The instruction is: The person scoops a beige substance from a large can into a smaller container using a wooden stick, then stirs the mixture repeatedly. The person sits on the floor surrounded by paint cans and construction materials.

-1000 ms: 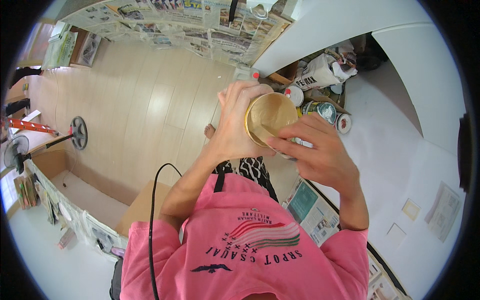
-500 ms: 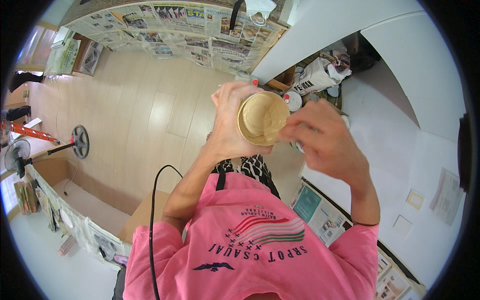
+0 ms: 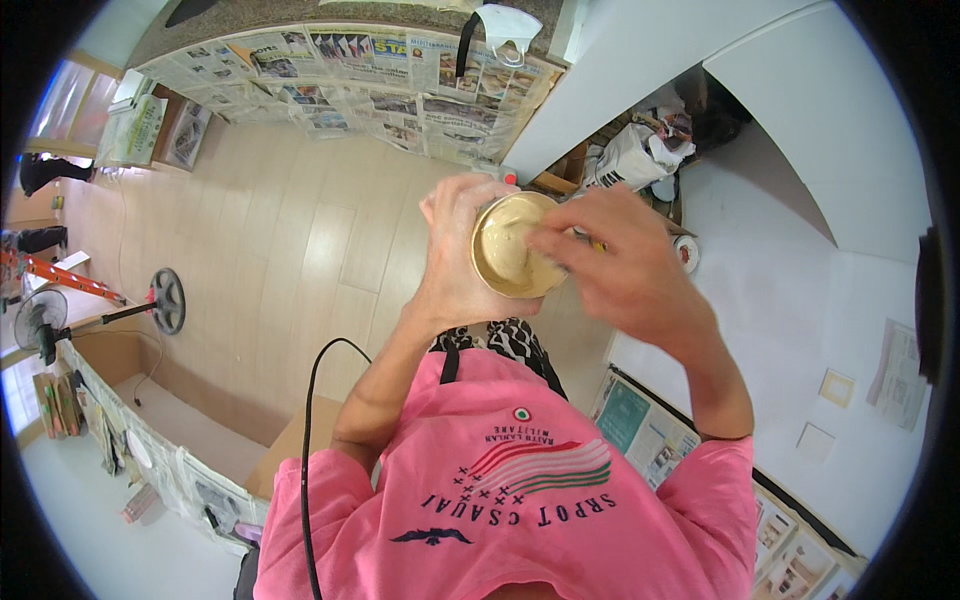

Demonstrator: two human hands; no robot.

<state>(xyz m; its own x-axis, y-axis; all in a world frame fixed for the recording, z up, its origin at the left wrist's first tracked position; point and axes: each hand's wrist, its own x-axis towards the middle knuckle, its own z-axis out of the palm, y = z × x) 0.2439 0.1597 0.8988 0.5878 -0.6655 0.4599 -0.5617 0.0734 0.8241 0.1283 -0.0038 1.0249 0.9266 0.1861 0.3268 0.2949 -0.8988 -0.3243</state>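
Note:
In front of my chest, my left hand (image 3: 452,255) is wrapped round a round cup (image 3: 478,262) with a pale yellowish rim. A smooth cream-coloured paste (image 3: 503,235) coats its inside, and the cup's mouth faces up toward me. My right hand (image 3: 630,265) is closed, its fingertips pinched over the cup's right side. Motion blurs those fingers, and whatever they may hold is hidden.
Newspaper sheets (image 3: 400,95) cover the front of the counter ahead, where a white face mask (image 3: 508,32) hangs. An open cupboard at right holds a white sack (image 3: 635,155) and other supplies. At left stand a fan (image 3: 42,320) and an orange ladder (image 3: 65,278).
My right hand has moved left and slightly up, its fingertips now over the cup's opening. The left hand keeps its hold on the cup. The whole view has shifted slightly.

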